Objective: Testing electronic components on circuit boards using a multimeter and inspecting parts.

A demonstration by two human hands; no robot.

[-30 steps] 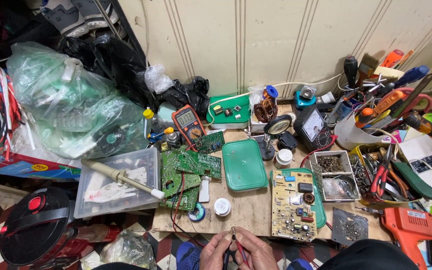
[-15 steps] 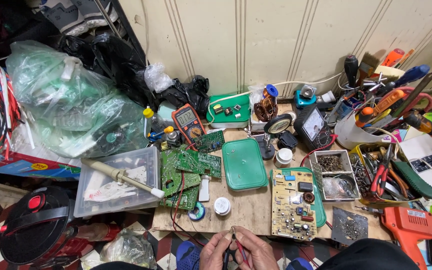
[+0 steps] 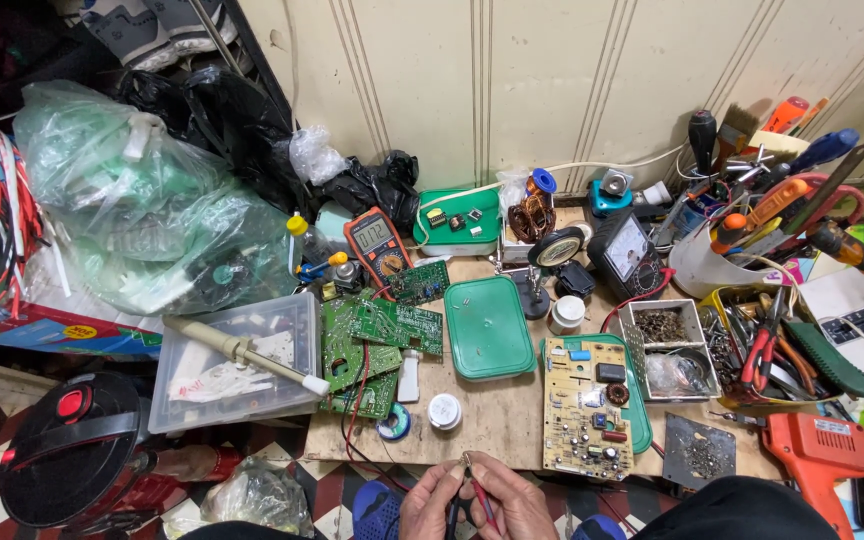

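At the bottom edge, the left hand [image 3: 432,503] and the right hand [image 3: 512,503] are close together, fingers pinched around a small tool [image 3: 476,497] with thin red and dark handles; its metal tip points up between the fingertips. Just above the hands lie a small white round container [image 3: 444,410] and a blue solder roll [image 3: 393,423]. Up and to the right is a beige circuit board [image 3: 584,408]; up and left are green circuit boards [image 3: 377,340].

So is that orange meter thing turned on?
Yes, on. The orange meter, leaning against the clutter near the wall, has a lit grey screen with dark digits showing. Its dial position is too small to read.
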